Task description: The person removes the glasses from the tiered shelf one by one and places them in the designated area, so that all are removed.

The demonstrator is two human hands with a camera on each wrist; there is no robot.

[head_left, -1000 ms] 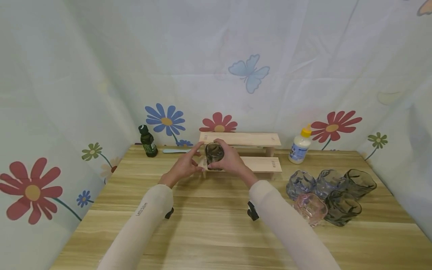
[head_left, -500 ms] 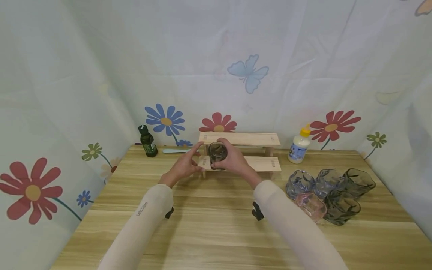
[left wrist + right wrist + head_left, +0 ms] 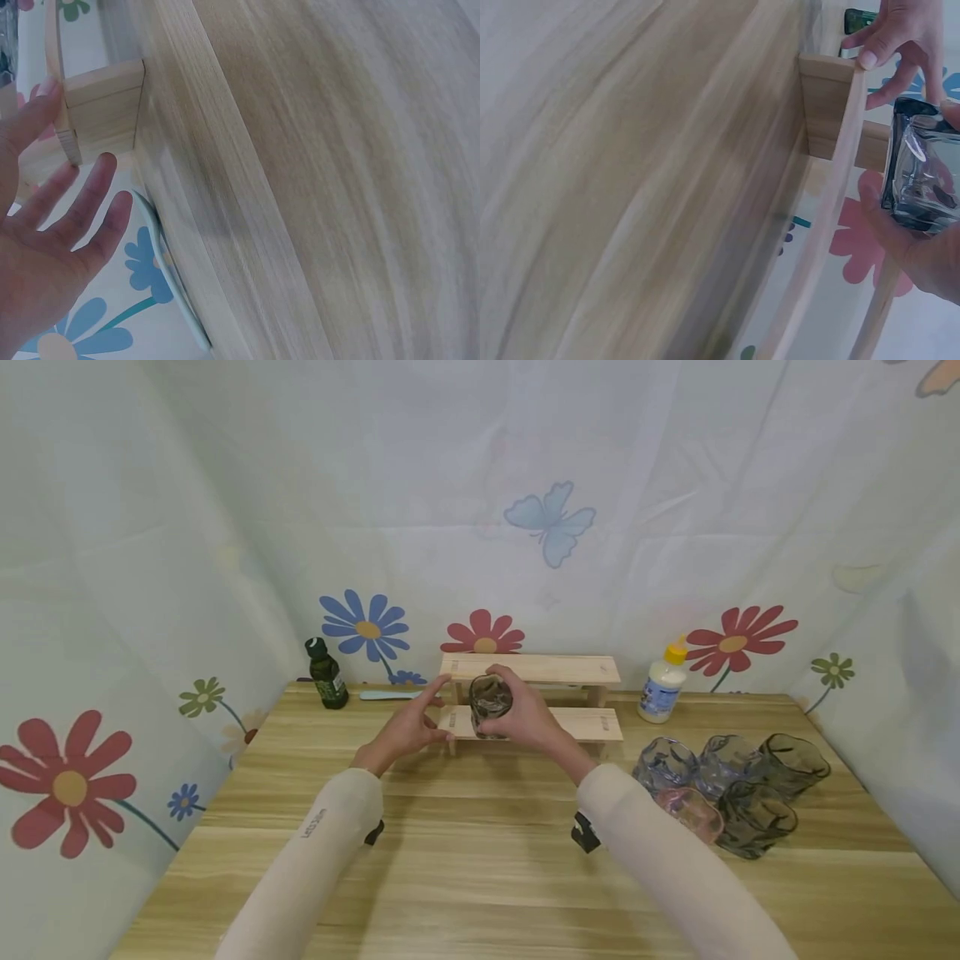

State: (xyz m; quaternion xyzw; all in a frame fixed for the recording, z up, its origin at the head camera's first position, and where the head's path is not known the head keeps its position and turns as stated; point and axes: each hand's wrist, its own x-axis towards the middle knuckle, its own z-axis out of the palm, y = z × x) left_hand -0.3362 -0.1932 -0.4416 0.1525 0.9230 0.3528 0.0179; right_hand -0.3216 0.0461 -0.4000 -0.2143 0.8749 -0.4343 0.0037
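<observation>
A two-step wooden shelf stands at the back of the table. My right hand grips a dark grey glass tumbler by its side, with thumb and fingers curled round it. The tumbler is over the left part of the lower step, its base close to the board. At the shelf's left end is my left hand, fingers spread and mostly straight. Its thumb touches the lower board's corner, seen in the left wrist view. In the right wrist view, the tumbler overlaps the upper board.
Several wavy glasses, grey, bluish and pink, cluster on the right of the table. A white bottle with a yellow cap stands right of the shelf. Left of it are a dark green bottle and a pale blue utensil.
My right hand has shifted slightly to the right along the lower step, carrying the tumbler with it. The left hand keeps its place at the shelf's left end.
</observation>
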